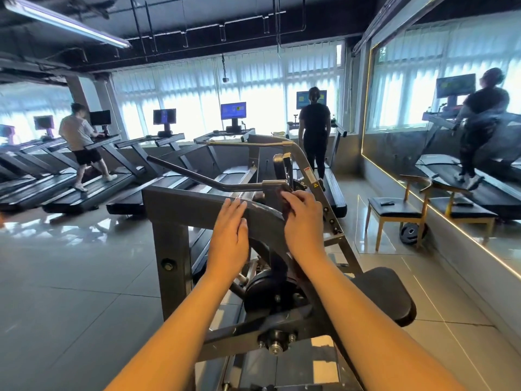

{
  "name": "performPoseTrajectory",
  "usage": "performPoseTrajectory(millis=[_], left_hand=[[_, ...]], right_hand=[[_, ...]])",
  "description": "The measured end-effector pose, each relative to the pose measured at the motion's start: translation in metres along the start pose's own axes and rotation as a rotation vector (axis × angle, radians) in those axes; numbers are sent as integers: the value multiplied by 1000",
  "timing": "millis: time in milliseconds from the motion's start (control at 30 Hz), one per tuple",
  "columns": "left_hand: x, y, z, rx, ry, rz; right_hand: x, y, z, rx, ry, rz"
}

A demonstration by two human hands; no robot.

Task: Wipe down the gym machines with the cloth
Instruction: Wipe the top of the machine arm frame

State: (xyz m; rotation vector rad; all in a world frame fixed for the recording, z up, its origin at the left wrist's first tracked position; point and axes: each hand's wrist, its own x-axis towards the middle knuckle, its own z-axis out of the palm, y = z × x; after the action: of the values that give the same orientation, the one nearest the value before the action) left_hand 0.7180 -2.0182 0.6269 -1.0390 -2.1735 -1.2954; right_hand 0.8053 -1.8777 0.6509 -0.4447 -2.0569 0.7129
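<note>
Steel-grey frame beam (180, 201) carries both hands: left hand (229, 232) flat, fingers straight, bracing; right hand (303, 218) lays lightly bent fingers over the cloth (285, 206), pressing it down. Best kept under even pressure, slid toward the bracket (275, 184) past the fingertips. Cloth dark, crumpled, mostly hidden beneath the fingers.

The cloth (287, 211) (only a dark edge shows) lies mostly hidden under the right hand (303, 221)
</note>
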Motion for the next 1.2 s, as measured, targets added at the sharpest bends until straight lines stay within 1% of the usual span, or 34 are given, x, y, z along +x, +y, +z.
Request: performPoseTrajectory(millis=[33,100,200,333,400,533,633,667,767,833,900,967,1067,1133,1200], left_hand=[[2,-6,1,34,-3,0],[3,-14,6,78,4,35],[4,-16,15,117,59,67],[5,-16,24,77,90,30],[4,-17,26,74,88,33],[1,-19,27,92,72,59],[1,-21,25,78,61,55],[0,-21,25,61,60,45],[0,-18,27,-12,71,5],[1,-18,29,-22,83,-9],[0,-19,30,-6,85,-3],[0,-21,29,-3,68,-4],[-3,-24,26,-6,34,8],[-3,-26,23,-32,21,9],[-3,-27,21,-78,23,6]], right_hand=[[2,3,2,-33,-35,-8],[3,3,11,-78,-97,-90],[16,-13,27,-67,-146,-175],[26,-24,35,-95,-218,-259],[19,-13,31,-76,-232,-229],[0,12,22,-82,-119,-93],[1,6,23,-87,-112,-13],[4,0,26,-93,-128,-30],[10,-21,39,-64,-211,-159],[10,-25,41,-34,-248,-187],[7,-18,35,-67,-233,-170],[5,-7,27,-109,-174,-100],[0,-3,26,-82,-106,-14],[2,-15,33,-58,-124,-33],[6,-31,43,-51,-192,-124]])
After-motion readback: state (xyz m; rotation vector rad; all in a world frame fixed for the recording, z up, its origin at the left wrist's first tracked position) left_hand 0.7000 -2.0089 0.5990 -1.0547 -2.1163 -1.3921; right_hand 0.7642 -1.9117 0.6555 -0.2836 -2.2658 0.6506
